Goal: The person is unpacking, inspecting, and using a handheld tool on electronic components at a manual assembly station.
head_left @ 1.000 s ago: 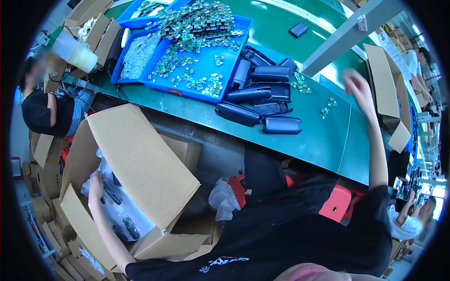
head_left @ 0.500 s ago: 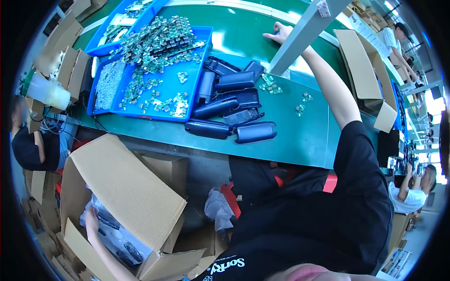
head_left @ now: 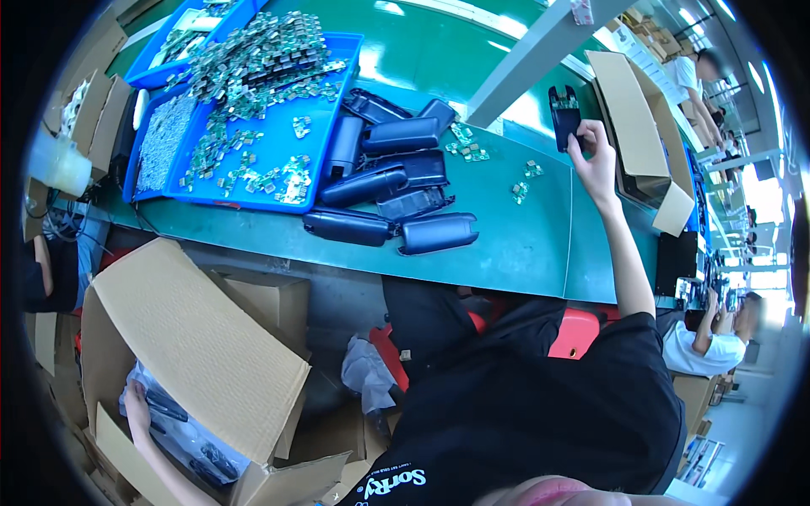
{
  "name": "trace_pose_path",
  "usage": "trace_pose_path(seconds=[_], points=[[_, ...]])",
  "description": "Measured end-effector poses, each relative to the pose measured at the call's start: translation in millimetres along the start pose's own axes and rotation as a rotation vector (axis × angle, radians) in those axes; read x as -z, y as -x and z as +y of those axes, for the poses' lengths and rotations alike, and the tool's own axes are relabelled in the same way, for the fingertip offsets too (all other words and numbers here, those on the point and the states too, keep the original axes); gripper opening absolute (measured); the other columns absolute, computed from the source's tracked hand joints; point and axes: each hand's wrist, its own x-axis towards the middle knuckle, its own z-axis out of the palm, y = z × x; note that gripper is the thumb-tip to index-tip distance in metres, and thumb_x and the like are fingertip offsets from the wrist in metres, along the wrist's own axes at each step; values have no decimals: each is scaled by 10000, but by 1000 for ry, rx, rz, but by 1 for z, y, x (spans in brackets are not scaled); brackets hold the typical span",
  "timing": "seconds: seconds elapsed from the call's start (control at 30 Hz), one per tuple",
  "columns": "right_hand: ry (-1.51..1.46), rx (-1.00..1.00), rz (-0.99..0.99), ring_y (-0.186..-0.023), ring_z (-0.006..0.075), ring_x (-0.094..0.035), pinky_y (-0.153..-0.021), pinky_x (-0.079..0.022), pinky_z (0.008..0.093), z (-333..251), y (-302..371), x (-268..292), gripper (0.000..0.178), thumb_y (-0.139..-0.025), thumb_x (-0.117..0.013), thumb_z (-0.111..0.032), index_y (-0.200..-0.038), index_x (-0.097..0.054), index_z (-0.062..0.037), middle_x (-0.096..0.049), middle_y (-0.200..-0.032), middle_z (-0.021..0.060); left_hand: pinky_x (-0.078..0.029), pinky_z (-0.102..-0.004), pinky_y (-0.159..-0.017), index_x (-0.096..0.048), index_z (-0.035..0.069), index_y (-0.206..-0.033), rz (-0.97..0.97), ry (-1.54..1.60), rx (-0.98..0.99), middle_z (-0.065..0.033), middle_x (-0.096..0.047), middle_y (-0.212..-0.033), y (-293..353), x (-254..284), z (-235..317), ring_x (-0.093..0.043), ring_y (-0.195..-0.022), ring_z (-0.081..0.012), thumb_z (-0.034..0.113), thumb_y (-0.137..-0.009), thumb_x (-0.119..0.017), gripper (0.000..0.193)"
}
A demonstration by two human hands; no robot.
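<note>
My right hand [head_left: 596, 160] pinches a black plastic casing [head_left: 566, 122] by its near end, above the right part of the green table. A small green board shows at the casing's forked far end. Down at the left, my left hand [head_left: 137, 408] is inside an open cardboard box [head_left: 198, 337], its fingers closed on a clear plastic bag [head_left: 181, 428] with dark parts in it. Part of those fingers is hidden. Several dark casings [head_left: 403, 135] lie piled in the table's middle, beside a blue tray [head_left: 325, 126] of green circuit boards [head_left: 253, 63].
A few loose circuit boards [head_left: 467, 143] lie right of the pile. A grey metal post [head_left: 527, 63] rises from the table. Another open cardboard box [head_left: 633, 126] stands at the right edge. Other people [head_left: 704, 350] sit and stand further right.
My right hand has come from the table's far side, behind the post, to beside the right-hand box; the casing now shows in it. My left hand stays in its box. The view has shifted slightly.
</note>
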Motion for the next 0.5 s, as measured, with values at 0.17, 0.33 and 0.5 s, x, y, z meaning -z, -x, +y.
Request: trace_pose_path(seconds=[0.17,0.33,0.5], points=[[28,-21,23,-678,33,-520,-603,-426,196,-28,34,20,168,-919,-618,-3,-1009,-479,-30,-535,-729,-5,-401,-360,-648,-500,-33,-921,119,79,-50,-166,-496,-738,-2,-6,-17,-466,-680,-277,110,-1021,-412,196],[-355,-222,23,-713,41,-534,-598,-436,193,-51,62,32,151,-935,-582,20,-1001,-464,-47,-508,-746,-10,-400,-365,-642,-516,-27,-926,27,51,-8,-150,-505,-729,1,10,6,-492,-667,-253,118,-1022,-418,200],[-152,-157,-11,-756,73,-589,-583,-452,198,-56,81,43,159,-945,-567,27,-1015,-451,-58,-504,-781,-9,-394,-367,-639,-525,-18,-929,47,66,-13,-135,-524,-738,1,10,9,-505,-679,-241,119,-1020,-428,191]])
